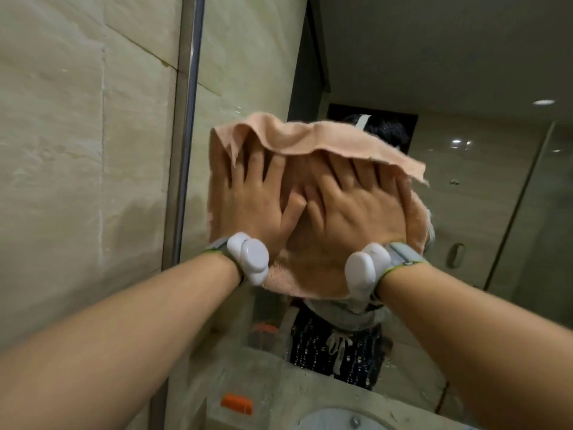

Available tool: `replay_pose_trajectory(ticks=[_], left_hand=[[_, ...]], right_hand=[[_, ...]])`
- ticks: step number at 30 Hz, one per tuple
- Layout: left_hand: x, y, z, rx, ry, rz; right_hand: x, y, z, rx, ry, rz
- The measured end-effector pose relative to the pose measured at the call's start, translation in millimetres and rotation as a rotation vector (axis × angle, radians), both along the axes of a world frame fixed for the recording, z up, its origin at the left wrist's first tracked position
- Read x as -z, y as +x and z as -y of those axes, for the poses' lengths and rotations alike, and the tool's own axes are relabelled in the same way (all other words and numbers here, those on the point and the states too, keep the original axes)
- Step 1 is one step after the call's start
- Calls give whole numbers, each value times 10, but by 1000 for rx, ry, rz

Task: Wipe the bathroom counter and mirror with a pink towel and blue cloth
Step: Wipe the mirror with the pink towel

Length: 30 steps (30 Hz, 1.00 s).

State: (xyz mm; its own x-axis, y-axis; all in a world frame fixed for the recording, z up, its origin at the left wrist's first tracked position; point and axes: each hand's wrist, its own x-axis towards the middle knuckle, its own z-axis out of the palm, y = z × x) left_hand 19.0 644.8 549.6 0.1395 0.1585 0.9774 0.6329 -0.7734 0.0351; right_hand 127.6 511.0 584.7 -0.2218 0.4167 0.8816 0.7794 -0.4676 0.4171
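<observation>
Pink towel [313, 136]: spread on the mirror [465, 197] just right of its frame [183, 150], long side running across. Left hand [248, 200], right hand [350, 212]: fingers spread, pressing it flat side by side; left nearer the frame.

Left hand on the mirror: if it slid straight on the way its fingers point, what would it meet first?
The left hand points up the mirror. First comes the drooping top edge of the pink towel over its fingertips, then probably only bare glass.
</observation>
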Motion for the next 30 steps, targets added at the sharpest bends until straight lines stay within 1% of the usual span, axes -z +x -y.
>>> replay_pose_trajectory(ticks=[3,6,10,13,19,30], left_hand=[[-381,155,126,54,52,32],[-519,229,203,66,74,74],[-497,240,172,65,82,88],[-490,245,193,103,54,74],[-438,241,211,111,26,60],[-176,283,282,118,-23,5]], right_hand=[[-369,139,141,59,71,33],[-497,193,203,44,111,31],[-470,161,197,58,114,16],[-461,160,224,49,123,9],[-444,147,211,72,135,4],[-175,183,288,91,87,-43]])
